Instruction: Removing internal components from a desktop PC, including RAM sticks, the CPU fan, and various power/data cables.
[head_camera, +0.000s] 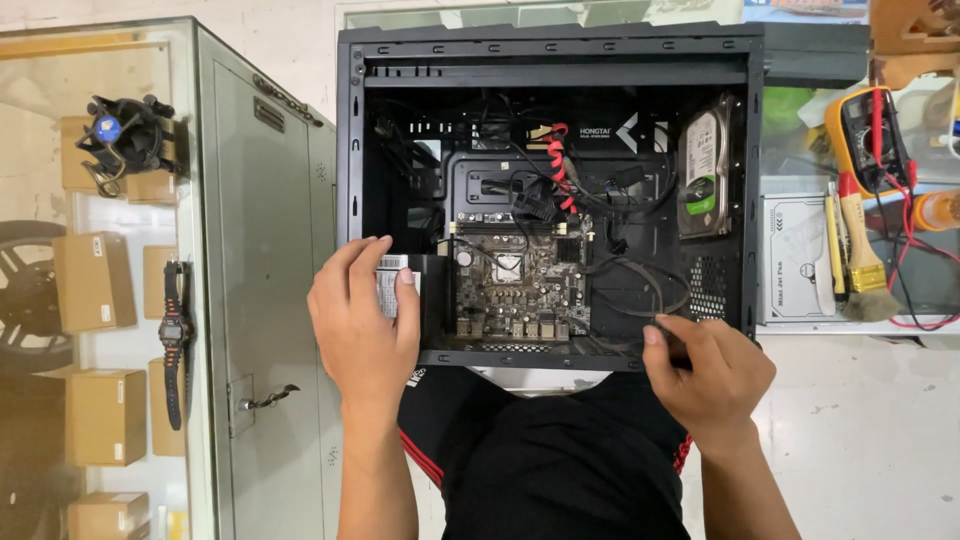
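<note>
— Hands first: what did each one have?

— Left hand (362, 320) lay curled over the black boxy power supply (405, 300) in the open black steel computer case (550, 190) — grasping it, fingers over its labelled end. Right hand (705, 375) pinched the case's lower edge, near the black cables (640, 290).

— Anything hidden?

— The supply's body, mostly under the palm; the green motherboard (520, 285) beside it showed plainly. Whether the right fingertips gripped a cable, I couldn't tell.

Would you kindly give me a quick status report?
Left hand grips power supply inside case. Right hand pinches cable. Loose cables surround motherboard.
</note>
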